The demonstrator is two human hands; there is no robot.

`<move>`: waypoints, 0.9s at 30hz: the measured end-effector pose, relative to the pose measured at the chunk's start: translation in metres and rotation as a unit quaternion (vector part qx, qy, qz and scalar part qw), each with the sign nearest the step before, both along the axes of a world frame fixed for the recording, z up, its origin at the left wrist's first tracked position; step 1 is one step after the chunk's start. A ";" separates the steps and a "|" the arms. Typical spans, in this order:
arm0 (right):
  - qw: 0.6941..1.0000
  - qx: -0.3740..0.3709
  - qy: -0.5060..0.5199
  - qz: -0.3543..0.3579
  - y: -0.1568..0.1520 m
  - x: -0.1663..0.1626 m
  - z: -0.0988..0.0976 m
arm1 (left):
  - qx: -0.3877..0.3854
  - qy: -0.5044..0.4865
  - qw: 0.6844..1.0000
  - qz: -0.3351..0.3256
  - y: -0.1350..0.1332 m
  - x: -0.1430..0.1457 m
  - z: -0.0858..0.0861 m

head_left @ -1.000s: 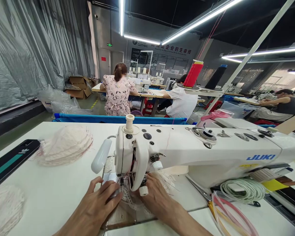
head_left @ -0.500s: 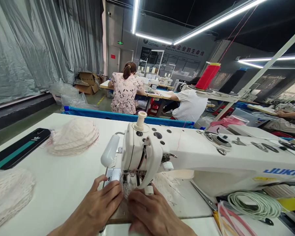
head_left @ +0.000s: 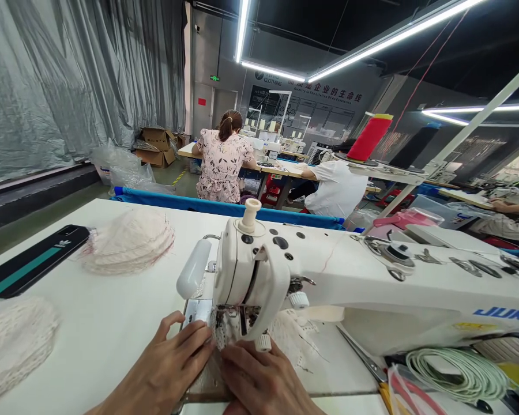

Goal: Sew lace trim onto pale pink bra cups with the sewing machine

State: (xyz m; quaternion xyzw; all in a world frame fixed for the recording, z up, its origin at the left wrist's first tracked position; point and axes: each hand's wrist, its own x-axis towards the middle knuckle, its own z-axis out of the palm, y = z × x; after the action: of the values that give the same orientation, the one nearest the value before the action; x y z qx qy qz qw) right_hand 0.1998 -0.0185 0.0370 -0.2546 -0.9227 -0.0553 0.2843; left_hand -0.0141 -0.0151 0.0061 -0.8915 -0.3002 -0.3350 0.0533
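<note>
A white Juki sewing machine [head_left: 372,282] stands on the white table [head_left: 108,323]. A piece of white lace fabric [head_left: 292,340] lies under its needle and spreads to the right. My left hand [head_left: 168,372] rests flat on the lace just left of the presser foot, fingers stretched out. My right hand [head_left: 263,380] lies in front of the needle, fingers curled down and pressing the lace onto the machine bed.
A stack of lace pieces [head_left: 127,242] and a black phone [head_left: 30,262] lie at the left, more lace [head_left: 12,340] nearer. Scissors [head_left: 363,357], a coiled cord [head_left: 454,374] and a red thread cone [head_left: 369,138] are on the right. Other people sew at tables behind.
My right hand has drawn back from beside the presser foot to in front of the needle, close to my left hand. The view has shifted slightly left and down.
</note>
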 end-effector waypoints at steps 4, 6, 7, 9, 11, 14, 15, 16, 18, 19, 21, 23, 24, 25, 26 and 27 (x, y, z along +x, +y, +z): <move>0.999 0.037 -0.007 -0.016 0.001 -0.002 -0.008 | -0.004 -0.014 1.000 0.015 0.000 0.000 0.005; 0.998 0.042 -0.020 -0.031 0.001 0.000 -0.011 | -0.006 -0.022 0.999 0.022 -0.001 0.000 0.007; 0.998 0.044 -0.022 -0.038 0.002 0.001 -0.012 | -0.004 -0.029 0.999 0.024 -0.001 0.000 0.006; 0.997 0.046 -0.016 -0.054 0.004 0.003 -0.015 | -0.002 -0.044 0.999 0.027 0.000 0.000 0.004; 0.997 0.051 -0.005 -0.062 0.006 0.003 -0.018 | 0.005 -0.056 0.998 0.024 0.001 -0.001 0.000; 0.996 0.042 -0.005 -0.083 0.008 -0.001 -0.018 | 0.015 -0.061 0.998 0.026 0.004 -0.001 0.001; 0.995 0.027 -0.012 -0.094 0.008 -0.004 -0.017 | 0.016 -0.060 0.998 0.030 0.004 -0.001 0.003; 0.994 0.009 -0.018 -0.109 0.007 -0.006 -0.015 | 0.016 -0.059 0.997 0.036 0.003 -0.001 0.006; 0.993 -0.022 -0.013 -0.119 0.003 -0.008 -0.008 | 0.003 -0.053 0.997 0.054 -0.001 -0.002 0.013; 0.993 -0.043 0.000 -0.107 0.001 -0.008 -0.003 | -0.012 -0.049 0.997 0.064 -0.005 -0.003 0.017; 0.989 -0.122 0.056 -0.062 -0.006 -0.005 0.011 | -0.077 -0.047 0.993 0.081 -0.016 -0.004 0.024; 0.951 -0.280 0.132 -0.012 -0.015 0.003 0.029 | -0.206 -0.083 0.972 0.081 -0.031 -0.005 0.031; 0.912 -0.377 0.162 0.014 -0.019 0.008 0.038 | -0.289 -0.119 0.947 0.072 -0.039 -0.005 0.035; 0.866 -0.464 0.182 0.038 -0.023 0.014 0.046 | -0.378 -0.159 0.910 0.054 -0.047 -0.004 0.039; 0.821 -0.532 0.199 0.053 -0.027 0.019 0.052 | -0.463 -0.197 0.864 0.027 -0.054 -0.004 0.043; 0.782 -0.584 0.210 0.064 -0.030 0.024 0.057 | -0.533 -0.231 0.814 -0.005 -0.060 -0.002 0.048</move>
State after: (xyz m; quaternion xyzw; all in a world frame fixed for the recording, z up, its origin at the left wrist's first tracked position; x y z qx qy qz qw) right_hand 0.2237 -0.0488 0.0945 -0.3176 -0.7100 0.5672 0.2709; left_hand -0.0161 -0.0751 0.0541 -0.6777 -0.4311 -0.3188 -0.5033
